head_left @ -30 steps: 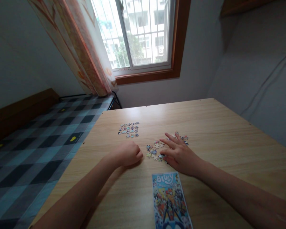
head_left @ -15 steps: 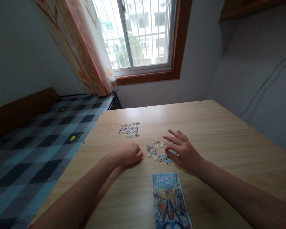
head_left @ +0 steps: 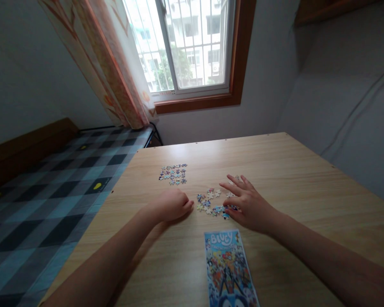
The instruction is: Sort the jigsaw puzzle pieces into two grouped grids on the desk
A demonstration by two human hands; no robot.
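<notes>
My left hand (head_left: 174,205) rests on the table, its fingers curled closed. Whatever it may hold is hidden from view. Just to its right lies a loose pile of jigsaw puzzle pieces (head_left: 206,204), some face up and some pale side up. Over the right part of that pile hovers my right hand (head_left: 245,200), open with its fingers spread. Its thumb and index finger are close to the blue pieces (head_left: 225,215); whether they touch one is unclear. Part of the pile is covered by this hand. Farther back, puzzle pieces laid in rows (head_left: 173,175) form a rough block.
A colourful box or picture card marked "Bluey" (head_left: 228,264) lies on the wooden table (head_left: 307,204) between my forearms. Left of the table stands a bed (head_left: 51,204) with a checked cover. Behind are a barred window (head_left: 198,47) and a curtain (head_left: 105,55).
My right hand has shifted slightly right and its fingers have spread wider, uncovering more pieces beneath. My left hand has barely moved.
</notes>
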